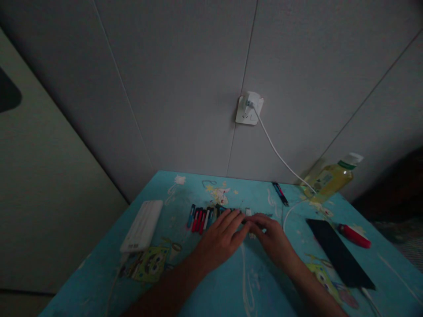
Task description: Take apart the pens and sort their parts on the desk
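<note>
A row of short sticks, some red [198, 220], one blue [191, 215] and one white [207, 219], lies side by side on the blue patterned tablecloth [224, 281]. My left hand [221, 240] rests over the right part of this row, fingers stretched out and covering several of the pieces. Close against it, my right hand [269, 233] has its thumb and forefinger pinched together; whatever is between them is hidden. Thin whitish sticks [248, 212] show just behind the right fingers. The fingertips of both hands nearly meet.
At left lies a white power bank [142, 226] with a cable. A box cutter [280, 193], a bottle of yellow liquid [332, 180], a flat black slab [340, 253] and a red-handled object [354, 236] sit at right. A white cord [276, 152] hangs from the wall charger [251, 101].
</note>
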`<action>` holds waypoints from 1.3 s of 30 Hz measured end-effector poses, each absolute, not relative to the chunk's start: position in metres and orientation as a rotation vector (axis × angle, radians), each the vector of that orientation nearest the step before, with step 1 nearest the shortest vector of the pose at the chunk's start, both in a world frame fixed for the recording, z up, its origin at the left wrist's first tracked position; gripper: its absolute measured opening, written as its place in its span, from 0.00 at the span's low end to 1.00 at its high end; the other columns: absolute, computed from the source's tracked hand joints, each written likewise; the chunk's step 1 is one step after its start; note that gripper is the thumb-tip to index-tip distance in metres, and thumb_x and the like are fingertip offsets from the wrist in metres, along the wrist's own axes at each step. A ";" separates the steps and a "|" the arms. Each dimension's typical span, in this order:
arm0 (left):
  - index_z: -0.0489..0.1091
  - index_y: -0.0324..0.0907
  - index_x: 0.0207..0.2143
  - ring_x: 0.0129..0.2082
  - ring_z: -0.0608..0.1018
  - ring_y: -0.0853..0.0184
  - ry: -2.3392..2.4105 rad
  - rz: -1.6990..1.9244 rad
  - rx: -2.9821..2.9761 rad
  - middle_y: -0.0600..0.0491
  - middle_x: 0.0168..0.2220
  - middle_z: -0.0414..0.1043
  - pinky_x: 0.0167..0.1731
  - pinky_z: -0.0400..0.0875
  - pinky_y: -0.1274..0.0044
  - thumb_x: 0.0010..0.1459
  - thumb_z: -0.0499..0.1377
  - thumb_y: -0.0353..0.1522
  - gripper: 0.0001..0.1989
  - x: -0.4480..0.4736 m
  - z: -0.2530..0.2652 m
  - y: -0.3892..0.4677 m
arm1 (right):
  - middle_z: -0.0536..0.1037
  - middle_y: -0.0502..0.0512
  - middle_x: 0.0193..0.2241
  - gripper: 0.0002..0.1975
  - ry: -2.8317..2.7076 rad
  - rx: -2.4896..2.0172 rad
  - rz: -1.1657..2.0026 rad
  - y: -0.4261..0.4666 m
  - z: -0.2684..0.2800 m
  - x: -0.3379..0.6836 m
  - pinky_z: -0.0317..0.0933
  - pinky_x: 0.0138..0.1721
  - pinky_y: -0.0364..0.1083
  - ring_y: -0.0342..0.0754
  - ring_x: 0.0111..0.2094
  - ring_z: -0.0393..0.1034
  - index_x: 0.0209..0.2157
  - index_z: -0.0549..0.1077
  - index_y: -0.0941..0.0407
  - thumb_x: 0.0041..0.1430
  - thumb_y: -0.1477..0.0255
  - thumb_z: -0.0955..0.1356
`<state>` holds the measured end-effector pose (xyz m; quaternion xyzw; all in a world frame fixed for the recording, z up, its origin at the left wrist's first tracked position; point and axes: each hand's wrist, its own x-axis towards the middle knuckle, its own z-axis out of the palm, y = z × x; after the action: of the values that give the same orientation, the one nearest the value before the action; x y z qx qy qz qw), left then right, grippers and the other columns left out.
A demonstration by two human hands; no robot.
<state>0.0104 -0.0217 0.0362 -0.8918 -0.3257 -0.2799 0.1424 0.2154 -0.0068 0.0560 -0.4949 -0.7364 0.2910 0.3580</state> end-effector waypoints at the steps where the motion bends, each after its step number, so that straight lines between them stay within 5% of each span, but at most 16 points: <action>1: 0.60 0.43 0.61 0.63 0.63 0.57 -0.932 -0.786 -2.572 0.46 0.60 0.64 0.61 0.62 0.59 0.68 0.48 0.26 0.20 0.011 0.036 -0.022 | 0.80 0.56 0.40 0.13 -1.869 -1.256 0.848 -0.011 0.053 0.210 0.68 0.43 0.49 0.52 0.39 0.74 0.40 0.79 0.51 0.63 0.63 0.64; 7: 0.64 0.39 0.57 0.42 0.76 0.63 -0.948 -0.695 -2.581 0.45 0.48 0.72 0.42 0.72 0.68 0.68 0.48 0.27 0.17 0.012 0.034 -0.024 | 0.80 0.54 0.34 0.15 -1.714 -1.207 1.084 -0.019 0.042 0.206 0.66 0.41 0.46 0.50 0.36 0.72 0.38 0.79 0.56 0.63 0.61 0.65; 18: 0.62 0.42 0.59 0.40 0.75 0.63 -1.095 -0.724 -2.676 0.50 0.39 0.73 0.42 0.70 0.70 0.67 0.51 0.29 0.18 0.013 0.021 -0.022 | 0.64 0.47 0.20 0.25 -1.799 -1.331 1.048 -0.017 0.024 0.208 0.53 0.26 0.41 0.41 0.23 0.57 0.24 0.68 0.58 0.68 0.57 0.58; 26: 0.72 0.46 0.43 0.37 0.77 0.64 -1.308 -0.683 -2.745 0.54 0.36 0.73 0.38 0.71 0.73 0.66 0.55 0.33 0.07 0.014 0.007 -0.015 | 0.68 0.48 0.19 0.27 -1.904 -1.393 0.864 -0.017 0.016 0.208 0.53 0.28 0.42 0.43 0.22 0.61 0.22 0.68 0.57 0.70 0.58 0.55; 39: 0.74 0.48 0.45 0.33 0.79 0.67 -1.241 -0.881 -2.887 0.52 0.34 0.77 0.35 0.73 0.78 0.67 0.50 0.34 0.14 0.008 0.013 -0.013 | 0.76 0.53 0.23 0.28 -2.004 -1.362 0.723 -0.017 0.008 0.205 0.57 0.31 0.43 0.46 0.26 0.68 0.25 0.73 0.57 0.70 0.58 0.53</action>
<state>0.0083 -0.0135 0.0132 -0.8829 -0.3796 -0.2696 -0.0610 0.2053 -0.0167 0.0081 -0.5137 -0.7555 0.2725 0.3017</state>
